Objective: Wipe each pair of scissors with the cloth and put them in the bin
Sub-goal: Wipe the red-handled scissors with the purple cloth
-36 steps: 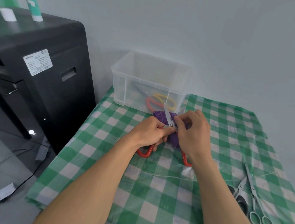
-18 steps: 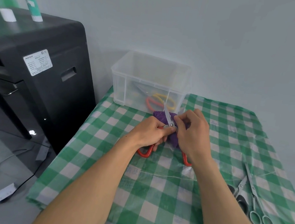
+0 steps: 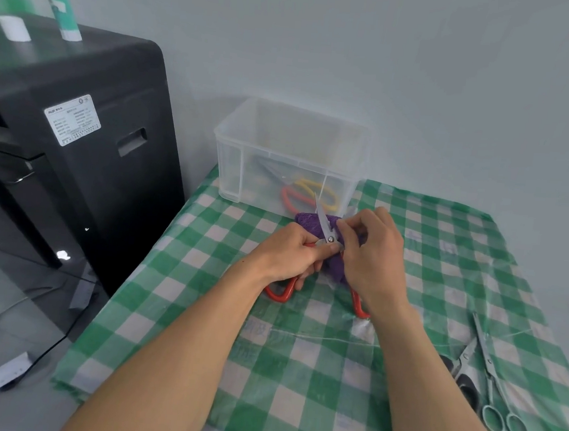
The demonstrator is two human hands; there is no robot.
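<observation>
Left hand (image 3: 290,253) grips the red scissors (image 3: 323,224); right hand (image 3: 372,254) pinches purple cloth (image 3: 306,222), hiding one blade.

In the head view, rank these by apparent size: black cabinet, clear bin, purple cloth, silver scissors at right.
1. black cabinet
2. clear bin
3. silver scissors and purple cloth: not ranked; the cloth is partly hidden, and the scissors lie nearer the camera.

Left hand (image 3: 290,254), right hand (image 3: 374,257), both curled.
</observation>
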